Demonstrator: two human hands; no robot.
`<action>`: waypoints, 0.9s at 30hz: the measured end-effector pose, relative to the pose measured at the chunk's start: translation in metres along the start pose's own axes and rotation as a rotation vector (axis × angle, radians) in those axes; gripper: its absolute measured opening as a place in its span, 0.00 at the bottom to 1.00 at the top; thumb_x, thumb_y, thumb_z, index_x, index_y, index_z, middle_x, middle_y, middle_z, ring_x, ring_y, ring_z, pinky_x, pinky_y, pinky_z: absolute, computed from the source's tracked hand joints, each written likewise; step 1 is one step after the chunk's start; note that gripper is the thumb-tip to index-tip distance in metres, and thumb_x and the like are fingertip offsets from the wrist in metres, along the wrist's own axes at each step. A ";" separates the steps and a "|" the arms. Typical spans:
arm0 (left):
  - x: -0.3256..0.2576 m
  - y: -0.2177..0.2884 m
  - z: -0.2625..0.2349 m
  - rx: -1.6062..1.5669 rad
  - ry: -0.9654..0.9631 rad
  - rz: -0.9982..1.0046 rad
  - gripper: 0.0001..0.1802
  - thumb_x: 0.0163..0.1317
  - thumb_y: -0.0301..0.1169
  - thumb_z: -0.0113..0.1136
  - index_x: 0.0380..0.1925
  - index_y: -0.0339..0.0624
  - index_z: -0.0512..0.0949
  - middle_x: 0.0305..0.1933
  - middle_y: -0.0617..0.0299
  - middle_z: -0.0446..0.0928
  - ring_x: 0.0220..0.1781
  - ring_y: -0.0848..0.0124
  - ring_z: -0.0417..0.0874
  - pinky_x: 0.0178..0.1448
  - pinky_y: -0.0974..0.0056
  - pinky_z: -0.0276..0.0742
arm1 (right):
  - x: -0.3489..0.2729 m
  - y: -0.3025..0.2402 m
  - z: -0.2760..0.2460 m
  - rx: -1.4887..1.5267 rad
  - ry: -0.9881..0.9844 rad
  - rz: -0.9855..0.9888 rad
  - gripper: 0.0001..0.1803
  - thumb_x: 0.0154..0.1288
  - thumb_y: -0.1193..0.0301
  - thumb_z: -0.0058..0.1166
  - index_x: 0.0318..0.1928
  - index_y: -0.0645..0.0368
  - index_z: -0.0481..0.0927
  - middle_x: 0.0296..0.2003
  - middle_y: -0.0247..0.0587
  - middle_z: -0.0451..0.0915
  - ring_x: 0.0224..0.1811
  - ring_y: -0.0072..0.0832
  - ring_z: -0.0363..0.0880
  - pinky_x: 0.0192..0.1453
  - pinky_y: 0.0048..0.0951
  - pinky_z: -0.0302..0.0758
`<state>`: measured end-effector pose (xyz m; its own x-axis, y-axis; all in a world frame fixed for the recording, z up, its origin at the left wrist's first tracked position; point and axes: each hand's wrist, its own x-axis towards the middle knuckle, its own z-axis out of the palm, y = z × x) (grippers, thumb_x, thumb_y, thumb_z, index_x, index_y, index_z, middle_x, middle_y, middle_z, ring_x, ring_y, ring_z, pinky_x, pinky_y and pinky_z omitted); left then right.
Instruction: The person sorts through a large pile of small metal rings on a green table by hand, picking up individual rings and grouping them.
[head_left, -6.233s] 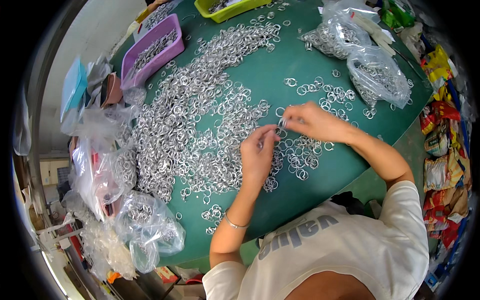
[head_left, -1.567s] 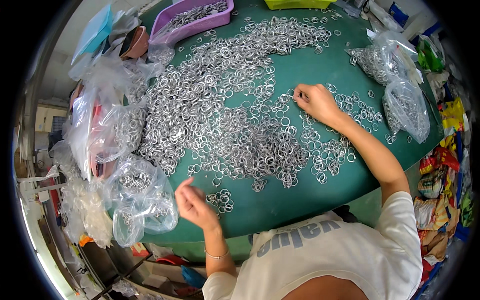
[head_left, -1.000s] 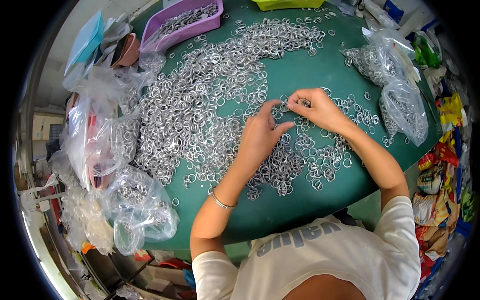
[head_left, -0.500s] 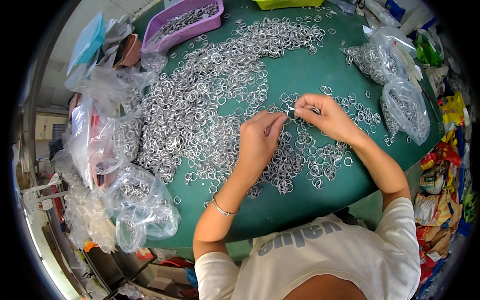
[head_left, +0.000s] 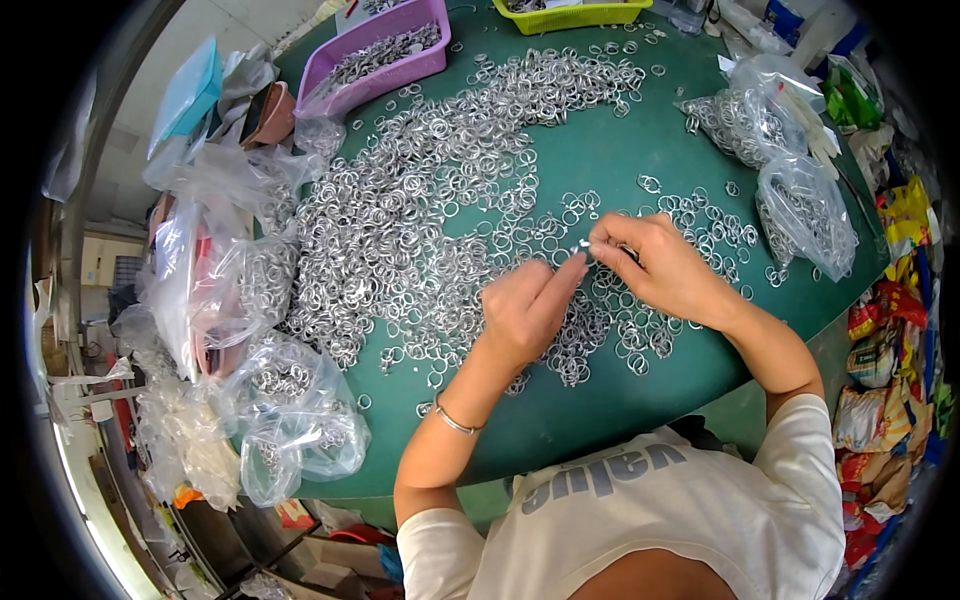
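Left, near: clear bags (head_left: 300,440), some rings inside, beside the green table (head_left: 590,140). Far left: purple basket (head_left: 405,75) full of small grey metal bits. Then the main ring heap (head_left: 390,205), big and loose, spread over the left and middle, so judging by that, plenty remains. Small loose ring cluster (head_left: 715,228) to the right; finished or untouched, can't tell. Far right: more filled bags (head_left: 805,215); can't tell if those are done either. One small bright metal piece (head_left: 580,247) being worked now, looks mid-step.

Left hand (head_left: 525,310): thumb and fingers pinched on the left side of the piece, heap left of and beyond it, bracelet (head_left: 455,420) on the wrist. Piece sits between both hands' fingertips, above the scattered rings; exact shape too small to tell. Right hand (head_left: 650,262): pinching the piece's right side, other fingers curled, contents unclear; loose cluster just right.
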<state>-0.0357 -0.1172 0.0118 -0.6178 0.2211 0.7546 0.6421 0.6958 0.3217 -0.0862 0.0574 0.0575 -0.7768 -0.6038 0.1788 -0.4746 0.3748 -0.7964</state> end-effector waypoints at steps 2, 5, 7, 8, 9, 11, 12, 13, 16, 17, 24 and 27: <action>-0.002 -0.003 -0.003 -0.046 0.001 0.059 0.08 0.49 0.23 0.63 0.31 0.38 0.79 0.15 0.64 0.59 0.12 0.72 0.62 0.14 0.67 0.57 | -0.002 -0.001 0.000 0.099 -0.046 0.066 0.08 0.63 0.72 0.48 0.31 0.65 0.72 0.16 0.36 0.69 0.17 0.23 0.65 0.23 0.26 0.62; 0.001 0.003 -0.005 -0.168 0.040 -0.074 0.07 0.48 0.21 0.64 0.29 0.38 0.78 0.15 0.64 0.62 0.13 0.73 0.63 0.15 0.68 0.58 | -0.003 -0.006 -0.003 0.336 -0.129 0.273 0.10 0.63 0.70 0.48 0.31 0.65 0.73 0.17 0.31 0.68 0.19 0.17 0.63 0.23 0.24 0.61; 0.003 0.010 -0.007 -0.223 0.089 -0.224 0.07 0.47 0.19 0.64 0.27 0.38 0.77 0.17 0.62 0.67 0.15 0.75 0.65 0.17 0.70 0.59 | -0.002 -0.013 -0.007 0.553 -0.186 0.465 0.10 0.63 0.69 0.49 0.32 0.65 0.74 0.18 0.33 0.68 0.20 0.15 0.61 0.22 0.23 0.59; 0.004 0.012 -0.007 -0.258 0.095 -0.263 0.07 0.47 0.18 0.64 0.27 0.37 0.77 0.16 0.64 0.66 0.15 0.76 0.63 0.18 0.71 0.57 | -0.004 -0.011 -0.004 0.503 -0.152 0.387 0.10 0.62 0.69 0.49 0.32 0.65 0.74 0.18 0.34 0.69 0.20 0.16 0.61 0.22 0.23 0.59; 0.004 0.015 -0.005 -0.294 0.101 -0.303 0.07 0.47 0.18 0.64 0.27 0.37 0.77 0.16 0.65 0.65 0.15 0.78 0.61 0.18 0.72 0.55 | -0.006 -0.005 0.000 0.453 -0.117 0.308 0.10 0.62 0.70 0.49 0.31 0.65 0.74 0.18 0.36 0.70 0.19 0.17 0.62 0.22 0.24 0.60; 0.007 0.021 -0.009 -0.351 0.078 -0.379 0.06 0.48 0.17 0.62 0.28 0.35 0.77 0.15 0.68 0.63 0.17 0.80 0.58 0.20 0.73 0.53 | -0.008 -0.007 0.001 0.318 -0.067 0.193 0.09 0.62 0.70 0.49 0.31 0.66 0.74 0.18 0.39 0.71 0.18 0.20 0.64 0.22 0.25 0.61; 0.008 0.022 -0.012 -0.356 0.059 -0.427 0.06 0.48 0.17 0.62 0.28 0.35 0.77 0.15 0.68 0.62 0.17 0.81 0.57 0.20 0.74 0.53 | -0.009 -0.013 -0.002 0.234 -0.052 0.156 0.09 0.62 0.71 0.49 0.31 0.66 0.74 0.18 0.41 0.72 0.18 0.21 0.65 0.22 0.26 0.62; 0.008 0.023 -0.015 -0.361 0.040 -0.474 0.06 0.49 0.17 0.61 0.28 0.35 0.77 0.15 0.69 0.62 0.17 0.81 0.57 0.21 0.74 0.53 | -0.010 -0.016 -0.003 0.149 -0.036 0.119 0.09 0.61 0.71 0.49 0.31 0.66 0.73 0.18 0.43 0.72 0.17 0.23 0.66 0.22 0.27 0.62; 0.006 0.027 -0.018 -0.322 0.054 -0.517 0.05 0.50 0.18 0.61 0.28 0.35 0.77 0.15 0.71 0.60 0.18 0.83 0.57 0.21 0.76 0.52 | -0.016 -0.021 0.001 0.076 0.015 0.047 0.08 0.61 0.73 0.49 0.31 0.67 0.73 0.20 0.49 0.73 0.17 0.33 0.70 0.24 0.31 0.65; 0.005 0.029 -0.019 -0.300 0.070 -0.515 0.04 0.51 0.18 0.61 0.28 0.35 0.77 0.15 0.71 0.60 0.18 0.84 0.57 0.22 0.77 0.52 | -0.017 -0.023 0.001 0.070 -0.004 0.030 0.08 0.61 0.73 0.49 0.31 0.67 0.73 0.20 0.49 0.73 0.18 0.35 0.71 0.24 0.32 0.65; 0.006 0.039 -0.023 -0.585 0.011 -0.868 0.01 0.55 0.21 0.58 0.28 0.35 0.77 0.16 0.76 0.61 0.17 0.87 0.57 0.21 0.79 0.51 | -0.022 -0.028 0.001 0.042 -0.016 -0.083 0.05 0.59 0.75 0.50 0.31 0.65 0.73 0.21 0.49 0.74 0.21 0.41 0.74 0.26 0.35 0.68; 0.012 0.039 -0.032 -0.867 -0.102 -1.098 0.02 0.58 0.23 0.55 0.30 0.35 0.75 0.16 0.75 0.62 0.16 0.87 0.57 0.18 0.78 0.49 | -0.027 -0.025 0.003 0.016 0.045 -0.150 0.04 0.58 0.76 0.51 0.31 0.65 0.74 0.21 0.48 0.75 0.22 0.41 0.74 0.26 0.35 0.68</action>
<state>-0.0035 -0.1098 0.0516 -0.9868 -0.0793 -0.1415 -0.1347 -0.0852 0.9872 -0.0521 0.0627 0.0708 -0.7158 -0.6200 0.3213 -0.5799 0.2715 -0.7681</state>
